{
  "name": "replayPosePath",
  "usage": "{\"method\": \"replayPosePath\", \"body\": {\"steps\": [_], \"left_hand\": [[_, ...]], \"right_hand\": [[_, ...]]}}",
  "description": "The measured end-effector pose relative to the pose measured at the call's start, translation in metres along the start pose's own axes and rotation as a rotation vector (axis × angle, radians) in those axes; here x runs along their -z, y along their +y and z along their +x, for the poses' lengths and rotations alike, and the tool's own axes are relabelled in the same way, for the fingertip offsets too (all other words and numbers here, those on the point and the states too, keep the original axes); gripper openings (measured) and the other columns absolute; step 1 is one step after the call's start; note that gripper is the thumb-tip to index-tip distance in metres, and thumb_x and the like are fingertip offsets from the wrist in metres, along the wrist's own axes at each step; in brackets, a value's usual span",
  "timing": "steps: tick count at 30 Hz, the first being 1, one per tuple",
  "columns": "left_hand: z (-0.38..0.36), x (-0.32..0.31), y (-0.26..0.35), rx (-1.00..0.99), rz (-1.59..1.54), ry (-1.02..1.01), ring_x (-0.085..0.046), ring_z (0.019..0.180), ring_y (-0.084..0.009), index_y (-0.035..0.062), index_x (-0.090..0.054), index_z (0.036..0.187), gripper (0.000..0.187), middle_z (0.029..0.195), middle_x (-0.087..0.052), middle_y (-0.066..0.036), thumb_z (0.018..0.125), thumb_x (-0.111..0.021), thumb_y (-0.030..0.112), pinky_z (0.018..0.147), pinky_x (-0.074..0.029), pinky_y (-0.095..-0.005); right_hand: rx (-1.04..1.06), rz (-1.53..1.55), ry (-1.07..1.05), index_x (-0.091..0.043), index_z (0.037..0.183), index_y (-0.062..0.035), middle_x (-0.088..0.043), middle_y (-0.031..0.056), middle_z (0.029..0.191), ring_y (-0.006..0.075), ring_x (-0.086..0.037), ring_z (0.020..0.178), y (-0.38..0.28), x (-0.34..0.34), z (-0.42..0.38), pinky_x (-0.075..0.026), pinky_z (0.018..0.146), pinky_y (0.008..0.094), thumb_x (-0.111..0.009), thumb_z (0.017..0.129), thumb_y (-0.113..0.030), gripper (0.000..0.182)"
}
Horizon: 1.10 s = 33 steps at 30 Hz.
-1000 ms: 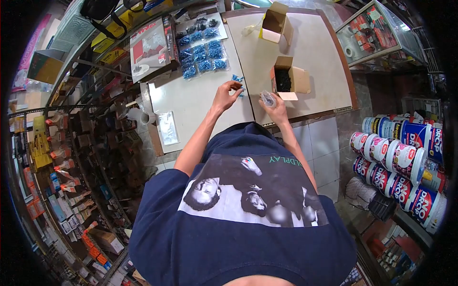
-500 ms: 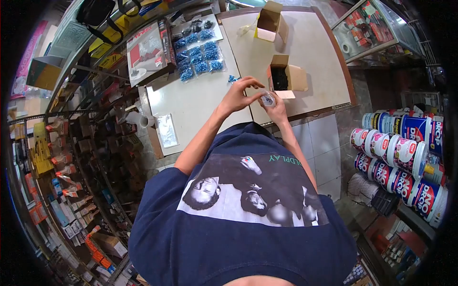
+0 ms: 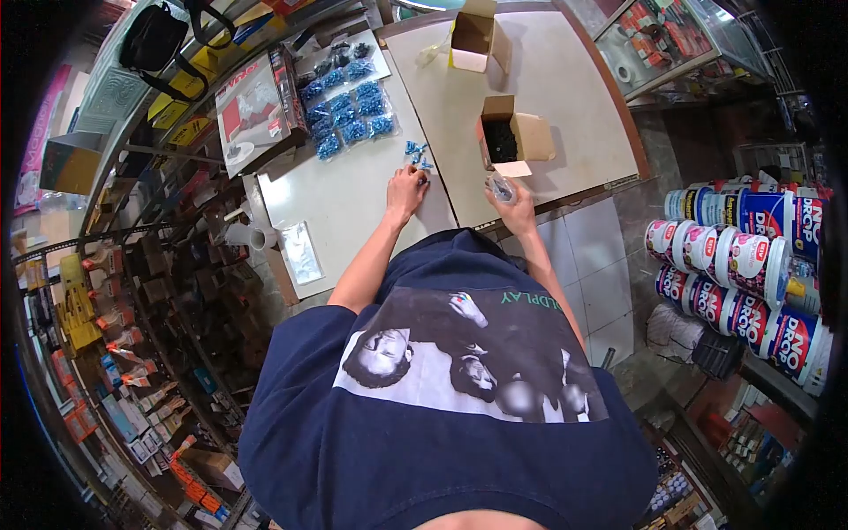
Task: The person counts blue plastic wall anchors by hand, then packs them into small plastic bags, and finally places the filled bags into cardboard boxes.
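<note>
My left hand (image 3: pixel 407 192) is down on the pale table, its fingertips bunched together at a small blue piece. Just beyond them lies a little loose pile of small blue pieces (image 3: pixel 415 150). My right hand (image 3: pixel 517 209) is closed around a small clear plastic bag (image 3: pixel 503 188), held upright near the table's front edge. Some dark contents show in the bag, too small to name. Next to it stands an open carton (image 3: pixel 499 140) filled with small black items. Several clear packets of blue pieces (image 3: pixel 355 113) lie in rows at the back left.
Another open carton (image 3: pixel 471 40) stands at the far side of the table. To the left are a large printed box (image 3: pixel 259 115) and a stack of flat clear bags (image 3: pixel 301 252). Paint buckets (image 3: pixel 751 261) are piled at the right, and crowded shelves (image 3: pixel 132 353) line the left.
My left hand has gone from beside the bag leftward and down to the loose blue pieces. My right hand still holds the bag. The view has shifted slightly.
</note>
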<state>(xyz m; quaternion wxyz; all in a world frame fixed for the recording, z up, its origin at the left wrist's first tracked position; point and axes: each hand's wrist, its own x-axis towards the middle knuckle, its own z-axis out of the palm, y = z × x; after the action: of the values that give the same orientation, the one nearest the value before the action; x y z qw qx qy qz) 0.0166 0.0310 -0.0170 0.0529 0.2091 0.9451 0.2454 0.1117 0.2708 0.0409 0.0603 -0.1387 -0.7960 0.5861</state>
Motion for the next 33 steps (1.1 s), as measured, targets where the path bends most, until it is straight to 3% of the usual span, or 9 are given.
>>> {"method": "replayPosePath", "body": {"steps": [6, 12, 14, 16, 18, 24, 28, 30, 33], "left_hand": [[-0.011, 0.007, -0.011, 0.074, -0.005, 0.081, -0.057, 0.096, -0.0279, 0.0134, -0.067, 0.091, 0.013, 0.101, -0.058, -0.009, 0.08, -0.068, 0.021, 0.078, -0.049, -0.041], [-0.004, 0.046, 0.009, 0.008, -0.207, 0.268, -0.057, 0.093, -0.0297, 0.0095, -0.067, 0.091, 0.012, 0.099, -0.059, -0.01, 0.08, -0.069, 0.015, 0.083, -0.047, -0.0402], [0.008, 0.074, 0.036, -0.162, -0.404, 0.308, -0.057, 0.096, -0.03, 0.0077, -0.068, 0.091, 0.014, 0.102, -0.059, -0.01, 0.079, -0.071, 0.012, 0.085, -0.047, -0.0399], [0.01, 0.101, 0.068, -0.186, -0.434, 0.323, -0.058, 0.097, -0.0282, 0.009, -0.069, 0.091, 0.014, 0.103, -0.06, -0.01, 0.078, -0.073, 0.011, 0.084, -0.048, -0.0386], [0.01, 0.125, 0.095, -0.298, -0.511, 0.21, -0.058, 0.098, -0.0266, 0.0112, -0.07, 0.092, 0.015, 0.104, -0.059, -0.009, 0.078, -0.072, 0.011, 0.085, -0.048, -0.0377], [0.013, 0.135, 0.112, -0.504, -0.334, 0.101, -0.057, 0.099, -0.0262, 0.0126, -0.069, 0.099, 0.021, 0.107, -0.059, -0.01, 0.079, -0.074, 0.015, 0.081, -0.051, -0.0361], [0.021, 0.109, 0.078, -0.272, -0.487, 0.159, -0.058, 0.096, -0.026, 0.0052, -0.067, 0.099, 0.022, 0.105, -0.059, -0.012, 0.081, -0.072, 0.016, 0.081, -0.049, -0.0342], [0.025, 0.093, 0.053, -0.143, -0.472, 0.065, -0.057, 0.1, -0.0316, 0.0083, -0.067, 0.097, 0.022, 0.106, -0.059, -0.013, 0.078, -0.073, 0.02, 0.087, -0.047, -0.039], [0.02, 0.053, 0.013, -0.081, -0.296, 0.052, -0.056, 0.102, -0.0316, 0.01, -0.066, 0.097, 0.025, 0.108, -0.059, -0.012, 0.076, -0.074, 0.02, 0.088, -0.047, -0.0403]], "right_hand": [[0.022, -0.001, -0.069, -0.063, 0.11, 0.001, -0.069, 0.0129, 0.1, 0.0183, -0.066, 0.094, 0.003, -0.009, 0.006, -0.05, 0.082, 0.0301, -0.077, 0.076, -0.021, 0.043], [0.037, -0.003, -0.126, -0.062, 0.109, 0.0025, -0.068, 0.0137, 0.099, 0.0194, -0.065, 0.094, -0.005, -0.025, 0.016, -0.05, 0.082, 0.0305, -0.077, 0.076, -0.022, 0.044], [0.052, -0.013, -0.148, -0.062, 0.109, 0.0029, -0.068, 0.0139, 0.099, 0.0196, -0.065, 0.094, -0.005, -0.028, 0.019, -0.05, 0.082, 0.0304, -0.077, 0.075, -0.021, 0.044], [0.067, -0.026, -0.172, -0.062, 0.109, 0.0033, -0.068, 0.014, 0.1, 0.0198, -0.065, 0.094, -0.006, -0.031, 0.02, -0.05, 0.082, 0.0304, -0.077, 0.075, -0.021, 0.044], [0.034, -0.018, -0.184, -0.062, 0.11, 0.0032, -0.068, 0.0134, 0.099, 0.0191, -0.064, 0.093, -0.012, -0.033, 0.019, -0.05, 0.082, 0.0304, -0.076, 0.076, -0.018, 0.043], [0.105, 0.068, -0.19, -0.062, 0.111, 0.0034, -0.068, 0.0135, 0.099, 0.0172, -0.064, 0.092, -0.021, -0.032, 0.017, -0.05, 0.082, 0.0298, -0.074, 0.077, -0.015, 0.041], [0.021, 0.108, -0.144, -0.062, 0.111, 0.0033, -0.068, 0.0136, 0.099, 0.0172, -0.064, 0.093, -0.002, -0.032, 0.016, -0.05, 0.082, 0.0293, -0.075, 0.077, -0.017, 0.042], [0.036, 0.018, -0.125, -0.063, 0.109, -0.0004, -0.068, 0.0037, 0.098, 0.0109, -0.063, 0.09, -0.001, -0.03, 0.015, -0.049, 0.082, 0.0252, -0.074, 0.081, -0.017, 0.035], [0.026, -0.002, -0.103, -0.063, 0.109, 0.0002, -0.069, 0.0058, 0.101, 0.0109, -0.063, 0.093, -0.009, -0.026, 0.011, -0.05, 0.083, 0.0258, -0.074, 0.08, -0.017, 0.035]]}}
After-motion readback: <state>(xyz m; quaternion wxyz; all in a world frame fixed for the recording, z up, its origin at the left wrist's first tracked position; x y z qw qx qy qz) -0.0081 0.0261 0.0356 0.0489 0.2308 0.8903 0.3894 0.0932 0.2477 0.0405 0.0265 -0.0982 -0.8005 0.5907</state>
